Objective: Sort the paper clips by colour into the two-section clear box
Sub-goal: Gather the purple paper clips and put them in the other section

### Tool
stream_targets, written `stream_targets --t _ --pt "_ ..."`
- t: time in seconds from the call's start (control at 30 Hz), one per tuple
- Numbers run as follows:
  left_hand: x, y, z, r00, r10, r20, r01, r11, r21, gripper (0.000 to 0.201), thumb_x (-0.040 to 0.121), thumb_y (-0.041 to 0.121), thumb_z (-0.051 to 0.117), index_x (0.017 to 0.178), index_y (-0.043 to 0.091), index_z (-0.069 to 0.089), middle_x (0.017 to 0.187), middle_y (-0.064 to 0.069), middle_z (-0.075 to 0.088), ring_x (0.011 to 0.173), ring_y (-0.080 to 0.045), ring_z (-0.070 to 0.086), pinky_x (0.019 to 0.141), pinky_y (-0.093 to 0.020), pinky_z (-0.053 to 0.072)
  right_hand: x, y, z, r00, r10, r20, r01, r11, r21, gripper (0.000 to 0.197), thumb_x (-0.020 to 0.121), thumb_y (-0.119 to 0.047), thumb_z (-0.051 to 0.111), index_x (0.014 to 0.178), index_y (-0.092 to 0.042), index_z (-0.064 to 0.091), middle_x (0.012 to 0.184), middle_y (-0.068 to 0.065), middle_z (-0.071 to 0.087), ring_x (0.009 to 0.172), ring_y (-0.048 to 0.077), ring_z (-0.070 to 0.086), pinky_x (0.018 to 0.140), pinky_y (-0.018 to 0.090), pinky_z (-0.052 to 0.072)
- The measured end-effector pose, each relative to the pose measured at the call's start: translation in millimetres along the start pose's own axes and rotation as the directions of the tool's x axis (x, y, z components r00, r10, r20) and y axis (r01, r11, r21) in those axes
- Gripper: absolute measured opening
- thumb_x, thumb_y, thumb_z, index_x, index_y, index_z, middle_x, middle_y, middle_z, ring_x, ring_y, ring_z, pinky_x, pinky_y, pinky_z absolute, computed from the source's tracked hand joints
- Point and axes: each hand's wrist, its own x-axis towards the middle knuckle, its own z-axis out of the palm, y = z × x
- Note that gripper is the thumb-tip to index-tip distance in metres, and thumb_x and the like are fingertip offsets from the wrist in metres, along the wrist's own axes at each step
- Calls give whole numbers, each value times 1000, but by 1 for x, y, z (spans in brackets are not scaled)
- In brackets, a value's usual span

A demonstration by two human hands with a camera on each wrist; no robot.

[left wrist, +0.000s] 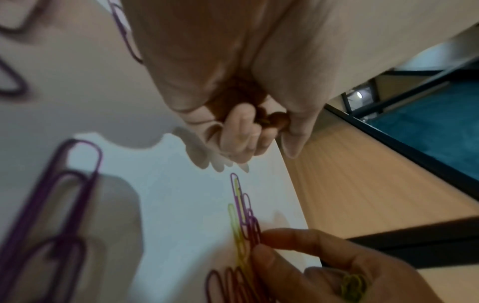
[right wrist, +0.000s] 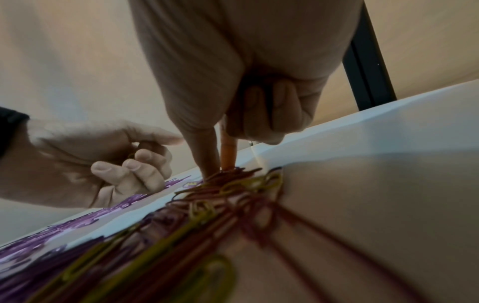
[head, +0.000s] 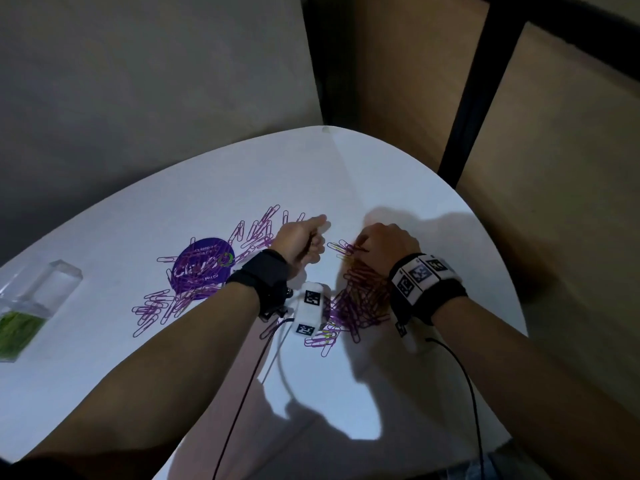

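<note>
Purple paper clips [head: 256, 230] lie scattered on the white table [head: 346, 174], with a denser pile [head: 360, 299] under my right wrist. A few green clips [right wrist: 259, 182] are mixed into that pile. My right hand [head: 360, 249] has thumb and forefinger tips down on the far end of the pile, pinching at clips [left wrist: 249, 231]. Its curled fingers keep green clips [left wrist: 352, 285] in the palm. My left hand [head: 317, 247] hovers just left of it, fingers curled and thumb out, with a thin clip loop [right wrist: 132, 155] showing in its fist. The two-section clear box [head: 52, 282] stands at far left.
Green clips [head: 17, 330] fill the box's near section; the far section looks bare. A round purple sticker [head: 202, 268] lies on the table among the left-hand clips. Wrist-camera cables [head: 464, 375] trail towards me. The table's right edge is close beyond my right hand.
</note>
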Motion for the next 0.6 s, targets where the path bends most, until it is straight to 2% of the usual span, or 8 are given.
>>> stream_targets --t 0.03,0.1,0.17,0.23,0.33,0.4,0.5,0.6 --pt "0 0 0 1000 17 -17 -16 997 81 19 88 26 59 79 10 55 62 -5 37 48 -13 26 38 -19 14 0 2 0 1000 2 7 -2 1000 6 23 82 -38 66 103 -29 69 111 2 67 103 27 62 83 32 47" --pt "1 -2 -1 997 70 -25 -63 977 205 30 81 25 68 62 16 47 77 -15 50 53 -17 35 37 -18 19 1 4 -1 1000 0 7 0 1000 11 24 82 -39 66 103 -28 69 109 3 68 102 28 62 82 32 47" --pt "0 -1 -2 986 165 3 -152 903 402 33 77 24 75 60 12 49 70 -18 56 56 -20 41 40 -20 24 2 3 -3 1000 0 -13 0 1000 28 24 84 -38 62 103 -26 70 108 5 68 99 29 63 80 31 47" --pt "-3 0 0 967 247 63 -228 729 645 22 78 22 76 80 6 60 53 -11 53 46 -20 43 47 -24 34 4 1 -6 1000 3 -30 -1 998 57 23 83 -35 61 103 -27 70 107 5 68 98 28 63 79 30 47" --pt "-7 -2 3 942 310 131 -274 482 832 18 81 20 73 95 12 65 53 0 55 52 -15 53 58 -23 44 9 -3 -8 1000 -15 -20 16 999 43 23 82 -34 65 103 -27 69 108 4 67 99 27 63 80 29 45" --pt "-7 -4 2 938 319 134 -287 502 816 8 82 15 71 85 10 65 51 -2 55 46 -16 51 53 -23 44 11 -3 -8 1000 -30 -8 30 999 16 18 83 -32 66 99 -27 71 105 5 68 97 28 63 77 29 44" --pt "-6 -7 -4 952 262 156 -282 567 774 13 83 11 69 72 10 62 55 -16 54 39 -18 42 43 -22 37 12 2 -9 999 -37 -4 37 999 7 16 84 -33 64 96 -28 72 104 5 69 96 29 64 76 29 45" --pt "-6 -4 -10 965 196 177 -263 669 695 13 84 12 69 73 7 64 59 -15 48 40 -18 35 42 -21 30 13 7 -11 999 -34 6 34 999 2 18 83 -34 63 98 -29 72 109 4 68 100 29 63 79 30 46"
